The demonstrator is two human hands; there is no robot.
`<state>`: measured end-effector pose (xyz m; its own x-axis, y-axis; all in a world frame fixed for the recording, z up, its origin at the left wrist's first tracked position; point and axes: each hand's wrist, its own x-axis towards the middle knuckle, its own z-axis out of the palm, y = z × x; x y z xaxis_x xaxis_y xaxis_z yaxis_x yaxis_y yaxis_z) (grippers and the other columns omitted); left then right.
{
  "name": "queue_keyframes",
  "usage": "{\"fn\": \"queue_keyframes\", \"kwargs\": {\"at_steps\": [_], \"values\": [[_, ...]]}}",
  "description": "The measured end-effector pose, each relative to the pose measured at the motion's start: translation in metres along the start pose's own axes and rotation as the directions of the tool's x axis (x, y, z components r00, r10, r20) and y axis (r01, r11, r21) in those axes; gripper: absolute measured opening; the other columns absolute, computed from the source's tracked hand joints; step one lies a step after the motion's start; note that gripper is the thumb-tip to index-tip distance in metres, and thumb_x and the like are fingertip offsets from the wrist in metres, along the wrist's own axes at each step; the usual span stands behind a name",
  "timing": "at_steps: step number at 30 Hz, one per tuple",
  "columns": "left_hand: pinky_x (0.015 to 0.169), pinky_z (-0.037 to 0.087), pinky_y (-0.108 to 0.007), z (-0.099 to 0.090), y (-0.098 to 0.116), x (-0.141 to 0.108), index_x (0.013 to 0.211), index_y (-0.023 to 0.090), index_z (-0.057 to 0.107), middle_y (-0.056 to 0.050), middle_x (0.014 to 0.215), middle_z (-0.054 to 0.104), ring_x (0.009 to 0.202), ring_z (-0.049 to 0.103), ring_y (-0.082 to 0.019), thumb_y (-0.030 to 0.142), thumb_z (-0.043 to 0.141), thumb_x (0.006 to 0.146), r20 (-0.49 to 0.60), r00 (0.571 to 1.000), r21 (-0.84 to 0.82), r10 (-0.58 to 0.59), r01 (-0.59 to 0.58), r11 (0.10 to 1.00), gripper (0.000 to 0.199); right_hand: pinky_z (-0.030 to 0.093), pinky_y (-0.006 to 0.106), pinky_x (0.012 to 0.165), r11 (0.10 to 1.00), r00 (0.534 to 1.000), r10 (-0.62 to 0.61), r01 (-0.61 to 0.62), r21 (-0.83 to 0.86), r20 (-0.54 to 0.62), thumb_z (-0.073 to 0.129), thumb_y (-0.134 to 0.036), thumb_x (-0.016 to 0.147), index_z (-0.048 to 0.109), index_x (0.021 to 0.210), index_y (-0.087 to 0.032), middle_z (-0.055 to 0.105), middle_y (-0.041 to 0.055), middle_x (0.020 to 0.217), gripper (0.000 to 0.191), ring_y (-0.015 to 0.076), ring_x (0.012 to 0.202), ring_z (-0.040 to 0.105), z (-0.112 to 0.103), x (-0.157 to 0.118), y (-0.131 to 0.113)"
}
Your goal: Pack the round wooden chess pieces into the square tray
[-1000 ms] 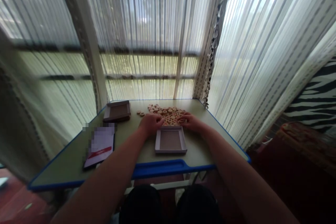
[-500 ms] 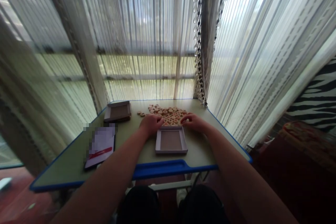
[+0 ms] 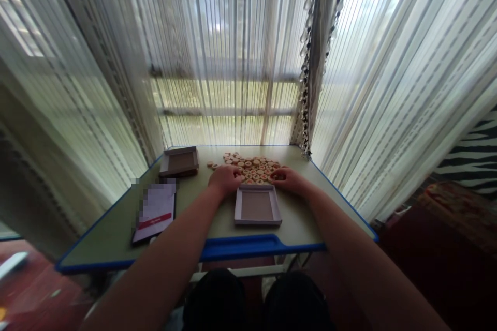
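Left hand (image 3: pixel 225 179) curls in from lower left, right hand (image 3: pixel 290 180) bends in from lower right. Discs (image 3: pixel 256 165) lie between, just below frame centre. Either grip apart or clamped: can't tell.

Matt, wood-like round pieces (image 3: pixel 256 164)

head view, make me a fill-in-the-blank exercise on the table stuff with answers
1. The table has a ____ edge.
2. The small pieces are ____ in shape.
3. Of the left hand and right hand, the one nearer the screen is the ____.
4. The near box lies ____ the left forearm and right forearm.
Answers: blue; round; left; between.
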<state>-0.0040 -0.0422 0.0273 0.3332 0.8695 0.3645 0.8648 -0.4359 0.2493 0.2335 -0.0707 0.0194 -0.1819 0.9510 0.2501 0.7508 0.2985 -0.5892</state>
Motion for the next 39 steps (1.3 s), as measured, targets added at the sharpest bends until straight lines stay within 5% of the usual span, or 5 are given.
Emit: {"fn": "queue_keyframes", "kwargs": {"at_steps": [13, 19, 24, 31, 39], "values": [[0.072, 0.041, -0.024, -0.001, 0.003, -0.001, 0.077, 0.022, 0.068, -0.002, 0.081, 0.067, 0.077, 0.058, -0.016, 0.025, 0.046, 0.071, -0.01, 1.0, 0.01, 0.017, -0.017, 1.0, 0.023, 0.04, 0.025, 0.068, 0.988, 0.994, -0.077, 0.066, -0.137, -0.075, 0.046, -0.04, 0.079, 0.068, 0.076, -0.015, 0.06, 0.0064, 0.08, 0.033, 0.015, 0.072, 0.054, 0.006, 0.006, 0.002], [0.076, 0.041, -0.026, 0.001, 0.0, 0.001, 0.084, 0.023, 0.068, -0.003, 0.085, 0.067, 0.081, 0.058, -0.017, 0.028, 0.045, 0.074, -0.074, 0.997, 0.019, 0.011, -0.009, 1.0, 0.026, 0.04, 0.024, 0.063, 0.981, 0.979, -0.105, 0.074, -0.178, -0.173, 0.047, -0.034, 0.079, 0.066, 0.089, -0.014, 0.061, 0.0061, 0.077, 0.03, 0.014, 0.067, 0.053, 0.006, 0.007, 0.0], [0.081, 0.04, -0.026, 0.0, 0.002, 0.002, 0.087, 0.022, 0.067, -0.003, 0.088, 0.066, 0.085, 0.057, -0.016, 0.026, 0.046, 0.074, -0.039, 0.997, -0.02, 0.066, -0.067, 0.998, 0.025, 0.036, 0.03, 0.083, 0.975, 0.966, -0.177, 0.147, -0.166, -0.186, 0.042, -0.032, 0.082, 0.065, 0.098, -0.02, 0.061, 0.0066, 0.095, 0.03, 0.0171, 0.088, 0.053, 0.012, 0.01, 0.0], [0.079, 0.041, -0.026, 0.003, 0.0, 0.003, 0.087, 0.022, 0.066, -0.003, 0.088, 0.065, 0.084, 0.057, -0.016, 0.026, 0.046, 0.074, -0.063, 0.993, -0.022, 0.097, -0.099, 0.995, 0.024, 0.023, 0.041, 0.095, 0.952, 0.989, -0.148, 0.135, -0.274, -0.028, 0.032, -0.048, 0.084, 0.063, 0.099, -0.036, 0.046, -0.0029, 0.127, 0.036, 0.0243, 0.115, 0.037, 0.017, 0.012, -0.004], [0.077, 0.042, -0.026, 0.006, -0.003, 0.003, 0.085, 0.022, 0.066, -0.003, 0.087, 0.066, 0.083, 0.057, -0.017, 0.027, 0.045, 0.075, -0.078, 0.991, -0.017, 0.112, -0.113, 0.993, 0.025, 0.029, 0.032, 0.087, 0.948, 0.98, -0.138, 0.091, -0.304, -0.14, 0.033, -0.044, 0.084, 0.07, 0.079, -0.025, 0.062, 0.0018, 0.099, 0.042, 0.0183, 0.096, 0.047, 0.006, 0.01, -0.004]]}}
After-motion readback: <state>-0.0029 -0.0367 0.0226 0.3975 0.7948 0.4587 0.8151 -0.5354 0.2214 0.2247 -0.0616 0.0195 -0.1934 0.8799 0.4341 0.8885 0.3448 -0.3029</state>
